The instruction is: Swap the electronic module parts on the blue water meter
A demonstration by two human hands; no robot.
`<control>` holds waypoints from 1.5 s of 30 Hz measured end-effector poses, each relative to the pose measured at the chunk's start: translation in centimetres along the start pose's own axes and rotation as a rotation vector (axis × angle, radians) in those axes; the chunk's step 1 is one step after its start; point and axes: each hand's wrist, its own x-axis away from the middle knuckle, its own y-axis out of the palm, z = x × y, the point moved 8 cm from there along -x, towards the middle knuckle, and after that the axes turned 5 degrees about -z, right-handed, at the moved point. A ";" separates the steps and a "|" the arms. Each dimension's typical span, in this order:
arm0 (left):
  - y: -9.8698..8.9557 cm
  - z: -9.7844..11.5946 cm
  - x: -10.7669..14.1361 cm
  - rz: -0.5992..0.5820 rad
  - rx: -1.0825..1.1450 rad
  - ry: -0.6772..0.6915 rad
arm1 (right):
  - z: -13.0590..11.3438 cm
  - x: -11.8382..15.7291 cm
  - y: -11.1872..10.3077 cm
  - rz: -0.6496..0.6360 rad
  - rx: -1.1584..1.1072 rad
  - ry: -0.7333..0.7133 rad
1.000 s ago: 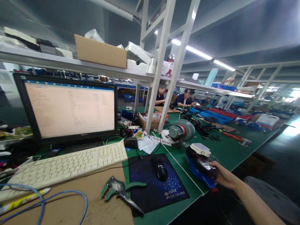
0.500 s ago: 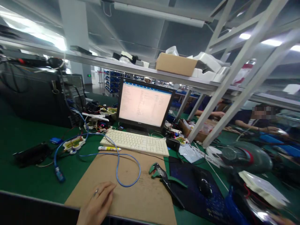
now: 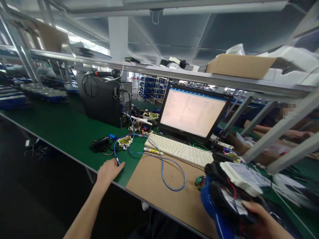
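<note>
My left hand rests on the green bench at its front edge, fingers closing on the plug end of a blue cable that loops over a brown cardboard sheet. My right hand grips a blue and black device with red wires and a white board on top, held above the cardboard's right end at the lower right.
A white keyboard and lit monitor stand behind the cardboard. A black computer case, small circuit boards and a yellow marker lie to the left. Other people's arms rest across the bench at the right. A shelf runs overhead.
The view has swung left. My left hand moved off the cardboard to the cable's plug end. My right hand brought the device in over the cardboard's right side.
</note>
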 end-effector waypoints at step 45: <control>-0.3 16.3 5.1 -0.179 0.815 0.668 | -5.4 -4.5 23.0 -0.830 0.768 -0.658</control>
